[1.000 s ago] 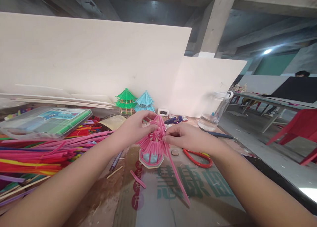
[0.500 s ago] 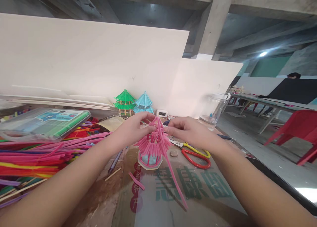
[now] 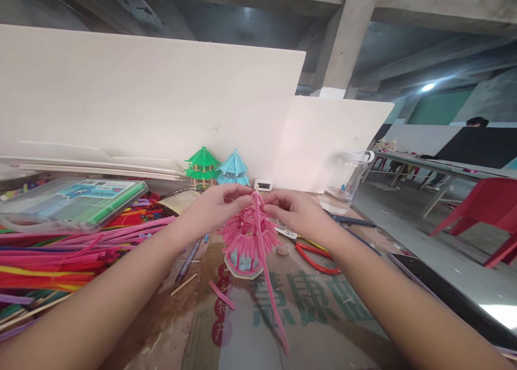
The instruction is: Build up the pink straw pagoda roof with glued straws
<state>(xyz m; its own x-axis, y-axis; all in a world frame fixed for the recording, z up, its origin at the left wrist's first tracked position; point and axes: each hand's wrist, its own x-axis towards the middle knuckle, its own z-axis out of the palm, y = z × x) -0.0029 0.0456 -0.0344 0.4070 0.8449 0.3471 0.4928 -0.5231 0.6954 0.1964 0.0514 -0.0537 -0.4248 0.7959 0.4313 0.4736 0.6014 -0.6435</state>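
Note:
A small pink pagoda model (image 3: 248,243) made of fuzzy pipe cleaners stands on a pale octagonal base in front of me. My left hand (image 3: 226,206) pinches the model's top from the left. From the right, my right hand (image 3: 288,206) has its fingertips closed on a long pink pipe cleaner (image 3: 269,284) at the peak; its free end hangs down the front over the board. A short cut piece of pink pipe cleaner (image 3: 222,294) lies in front of the base. Scissors (image 3: 317,257) with red and yellow handles rest under my right wrist.
Bundled pipe cleaners (image 3: 81,251) and a clear plastic case (image 3: 72,203) lie at the left. Green (image 3: 203,166) and blue (image 3: 234,168) pagoda models stand behind, beside a small white timer (image 3: 263,185). A glass jug (image 3: 343,184) and pliers (image 3: 353,221) are at the right.
My right hand has moved slightly left, closer to my left hand at the peak. The long pipe cleaner's hanging end has swung left and now crosses the model's front.

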